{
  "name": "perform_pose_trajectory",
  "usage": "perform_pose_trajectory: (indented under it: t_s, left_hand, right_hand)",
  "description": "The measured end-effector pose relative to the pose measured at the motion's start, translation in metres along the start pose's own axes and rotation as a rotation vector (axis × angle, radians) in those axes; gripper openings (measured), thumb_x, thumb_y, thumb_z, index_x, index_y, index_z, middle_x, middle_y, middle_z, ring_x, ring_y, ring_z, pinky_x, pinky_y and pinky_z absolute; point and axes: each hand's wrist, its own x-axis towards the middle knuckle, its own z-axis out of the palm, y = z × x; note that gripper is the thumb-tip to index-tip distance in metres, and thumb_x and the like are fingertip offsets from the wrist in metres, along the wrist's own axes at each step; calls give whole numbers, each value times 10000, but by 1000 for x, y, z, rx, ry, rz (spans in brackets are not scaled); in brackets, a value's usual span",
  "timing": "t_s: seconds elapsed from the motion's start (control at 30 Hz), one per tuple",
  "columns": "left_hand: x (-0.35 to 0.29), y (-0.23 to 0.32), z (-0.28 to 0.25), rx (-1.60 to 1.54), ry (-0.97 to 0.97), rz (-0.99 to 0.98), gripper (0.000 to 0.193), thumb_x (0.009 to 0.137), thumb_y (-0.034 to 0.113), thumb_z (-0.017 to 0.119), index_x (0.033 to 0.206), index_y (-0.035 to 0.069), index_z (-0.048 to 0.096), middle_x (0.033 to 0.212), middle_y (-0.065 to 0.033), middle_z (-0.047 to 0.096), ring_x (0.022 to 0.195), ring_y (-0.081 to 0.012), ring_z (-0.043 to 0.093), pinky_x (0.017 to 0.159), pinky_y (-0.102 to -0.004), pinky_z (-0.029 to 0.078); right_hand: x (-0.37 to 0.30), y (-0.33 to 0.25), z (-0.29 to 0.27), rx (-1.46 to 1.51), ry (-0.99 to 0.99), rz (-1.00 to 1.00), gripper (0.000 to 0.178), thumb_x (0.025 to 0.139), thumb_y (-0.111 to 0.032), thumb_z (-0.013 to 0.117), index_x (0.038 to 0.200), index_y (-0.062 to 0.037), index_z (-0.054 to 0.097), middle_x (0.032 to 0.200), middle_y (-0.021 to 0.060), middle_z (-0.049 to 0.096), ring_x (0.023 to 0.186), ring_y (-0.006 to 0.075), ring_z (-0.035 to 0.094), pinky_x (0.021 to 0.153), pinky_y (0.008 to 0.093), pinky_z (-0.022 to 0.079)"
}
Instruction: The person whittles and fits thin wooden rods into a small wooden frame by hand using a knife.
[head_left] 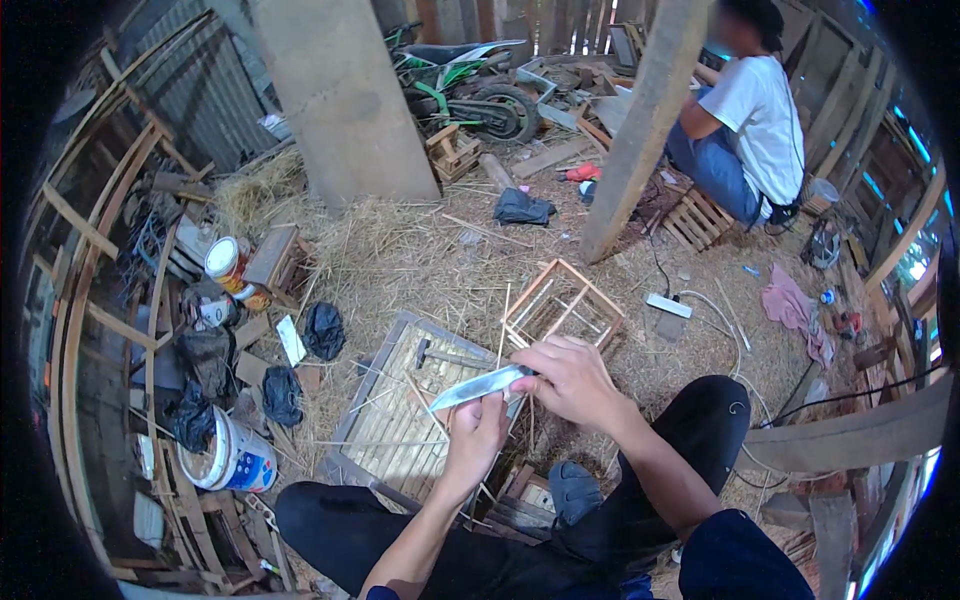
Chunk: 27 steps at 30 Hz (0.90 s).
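Observation:
My right hand point(575, 383) is closed around the handle of a knife, its broad silvery blade point(478, 388) pointing left. Just below the blade, my left hand point(476, 440) is closed, thumb up close to the metal. A thin wooden stick point(505, 320) rises behind the blade and seems to run down into my left fist; the blade and fingers hide its middle. Beneath my hands lies a slatted wooden board point(395, 440) with a dark frame. On it rest a hammer point(424, 353) and several loose thin sticks. Beyond my right hand stands a small open wooden frame point(565, 305).
A person point(750, 120) in a white shirt crouches at the back right, behind a leaning wooden post point(645, 130). A power strip point(668, 305) with cables lies to the right. At left stand a white bucket point(235, 455) and black bags point(323, 331). A motorbike point(465, 90) is at the back.

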Motion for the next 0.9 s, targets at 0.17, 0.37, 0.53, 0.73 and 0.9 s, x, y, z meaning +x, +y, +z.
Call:
perform_pose_trajectory:
  t_s: [0.17, 0.37, 0.53, 0.73, 0.9]
  left_hand:
    - [-15, 7, -19, 83, 53, 29, 342, 1075, 268, 454, 793, 76, 477, 632, 67, 366, 555, -30, 331, 491, -237, 274]
    - [-30, 2, -59, 94, 114, 34, 327, 1075, 260, 456, 809, 73, 490, 656, 73, 348, 588, -23, 337, 515, -238, 294]
    - [-29, -11, -108, -74, 261, -44, 361, 1085, 362, 413, 830, 116, 484, 654, 69, 390, 531, -28, 353, 463, -212, 294]
    - [-35, -26, -117, 42, 249, 30, 348, 1075, 376, 432, 836, 128, 483, 645, 75, 377, 516, -22, 319, 447, -211, 249]
    - [-33, -24, -104, 33, 205, -6, 305, 1070, 318, 458, 857, 109, 520, 642, 77, 398, 511, -26, 342, 450, -219, 265]
  right_hand:
    - [21, 14, 8, 90, 45, 399, 316, 989, -359, 557, 1060, -65, 649, 812, 154, 631, 727, 318, 618, 666, 401, 473]
    - [44, 16, 14, 46, 156, 528, 344, 1040, -395, 456, 1071, -105, 636, 736, 151, 619, 697, 350, 631, 641, 453, 461]
    - [56, -19, 41, 81, 36, 314, 346, 1037, -357, 453, 1054, -43, 597, 888, 192, 620, 862, 377, 621, 750, 459, 477]
    - [44, -72, 88, 224, -201, 20, 335, 992, -364, 533, 1057, -41, 593, 879, 176, 622, 846, 379, 624, 747, 468, 486]
    - [30, -75, 97, 335, -188, 89, 281, 972, -317, 579, 1025, -41, 585, 881, 182, 617, 855, 384, 615, 740, 455, 484]
